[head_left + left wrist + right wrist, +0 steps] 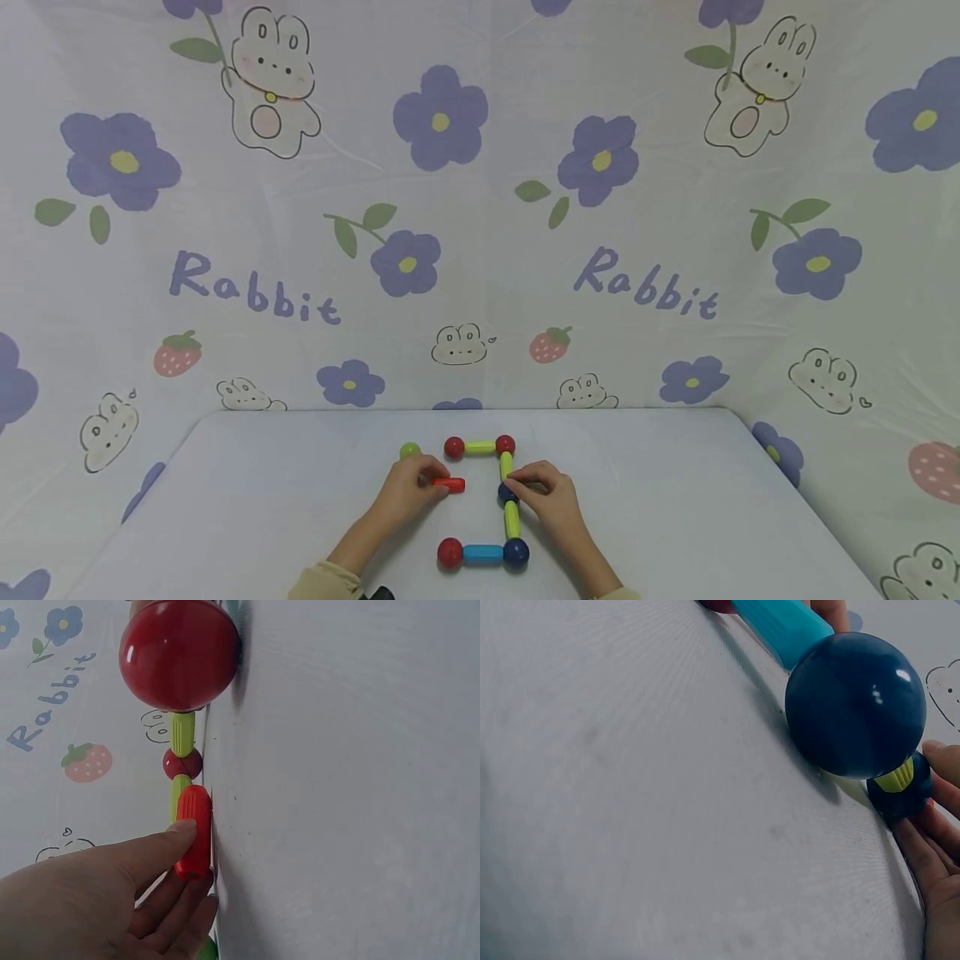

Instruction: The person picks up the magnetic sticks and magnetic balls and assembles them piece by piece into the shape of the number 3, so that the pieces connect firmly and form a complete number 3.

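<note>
My left hand (408,493) pinches a short red rod (454,484) between thumb and fingers, left of a chain of balls and rods. In the left wrist view that red rod (196,844) is held just above the table. My right hand (553,500) grips the middle dark blue ball (507,493) of the chain from its right side. Yellow-green rods (512,521) run from this ball toward a red ball (506,445) at the back and a larger-looking dark blue ball (516,553) in front. A blue rod (483,555) joins the front one to another red ball (450,553).
A second yellow-green rod (480,447) links the back corner to a red ball (454,447) at its left. Behind my left hand lies a green ball (409,450), partly hidden. All of it rests on a white table (675,500) before a rabbit-print cloth (495,208).
</note>
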`<move>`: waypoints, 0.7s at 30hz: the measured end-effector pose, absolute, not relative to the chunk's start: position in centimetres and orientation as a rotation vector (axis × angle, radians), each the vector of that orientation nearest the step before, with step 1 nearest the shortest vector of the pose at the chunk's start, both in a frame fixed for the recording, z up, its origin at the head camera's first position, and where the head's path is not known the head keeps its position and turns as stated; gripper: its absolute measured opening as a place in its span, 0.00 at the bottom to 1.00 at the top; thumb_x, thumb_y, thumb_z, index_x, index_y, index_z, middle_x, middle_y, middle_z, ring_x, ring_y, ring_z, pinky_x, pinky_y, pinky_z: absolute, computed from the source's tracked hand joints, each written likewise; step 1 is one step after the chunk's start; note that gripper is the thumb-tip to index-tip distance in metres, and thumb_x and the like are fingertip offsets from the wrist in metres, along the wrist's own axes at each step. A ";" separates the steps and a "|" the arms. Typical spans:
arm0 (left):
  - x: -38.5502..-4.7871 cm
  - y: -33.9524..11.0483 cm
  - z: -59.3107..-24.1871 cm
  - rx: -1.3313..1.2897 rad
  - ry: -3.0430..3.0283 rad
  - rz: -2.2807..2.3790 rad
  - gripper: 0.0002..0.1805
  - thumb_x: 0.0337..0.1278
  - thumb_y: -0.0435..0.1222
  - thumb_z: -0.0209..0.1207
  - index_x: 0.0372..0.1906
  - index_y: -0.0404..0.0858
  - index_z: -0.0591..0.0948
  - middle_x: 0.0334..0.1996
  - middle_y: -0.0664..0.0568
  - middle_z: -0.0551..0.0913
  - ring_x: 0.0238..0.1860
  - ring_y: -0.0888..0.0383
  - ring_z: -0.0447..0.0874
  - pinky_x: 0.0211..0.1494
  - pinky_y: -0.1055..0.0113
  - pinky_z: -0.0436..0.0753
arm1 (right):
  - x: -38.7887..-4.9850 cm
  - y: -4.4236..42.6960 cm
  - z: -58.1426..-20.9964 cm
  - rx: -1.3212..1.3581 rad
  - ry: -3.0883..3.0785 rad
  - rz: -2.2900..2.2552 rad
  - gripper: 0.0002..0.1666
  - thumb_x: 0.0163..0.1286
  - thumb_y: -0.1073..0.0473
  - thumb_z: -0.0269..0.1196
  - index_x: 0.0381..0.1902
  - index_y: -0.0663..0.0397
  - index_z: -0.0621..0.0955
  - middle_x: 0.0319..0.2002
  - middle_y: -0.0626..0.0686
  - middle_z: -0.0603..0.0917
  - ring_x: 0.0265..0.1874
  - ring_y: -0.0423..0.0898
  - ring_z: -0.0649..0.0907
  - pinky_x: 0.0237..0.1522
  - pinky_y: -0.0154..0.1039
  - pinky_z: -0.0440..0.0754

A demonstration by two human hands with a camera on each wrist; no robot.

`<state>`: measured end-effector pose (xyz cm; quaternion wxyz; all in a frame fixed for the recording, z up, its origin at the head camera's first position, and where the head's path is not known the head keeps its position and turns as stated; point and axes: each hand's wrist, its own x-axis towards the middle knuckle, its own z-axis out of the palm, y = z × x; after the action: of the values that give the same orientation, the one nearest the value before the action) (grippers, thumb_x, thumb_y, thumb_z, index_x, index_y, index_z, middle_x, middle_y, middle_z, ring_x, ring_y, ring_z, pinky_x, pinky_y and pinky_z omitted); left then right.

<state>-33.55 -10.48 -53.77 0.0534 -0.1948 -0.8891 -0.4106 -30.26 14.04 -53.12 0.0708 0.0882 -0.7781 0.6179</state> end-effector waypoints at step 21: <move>-33.3 -9.0 -53.7 -0.589 -2.629 -1.447 0.10 0.42 0.33 0.66 0.35 0.44 0.82 0.32 0.61 0.79 0.35 0.62 0.77 0.39 0.70 0.77 | -30.5 14.1 -53.1 0.268 -2.348 1.861 0.14 0.55 0.59 0.66 0.38 0.62 0.81 0.38 0.57 0.78 0.40 0.50 0.78 0.44 0.35 0.75</move>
<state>-33.34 -9.05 -53.75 0.0417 -0.1923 -0.8589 -0.4729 -30.54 14.13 -53.15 0.0666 0.0889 -0.7788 0.6173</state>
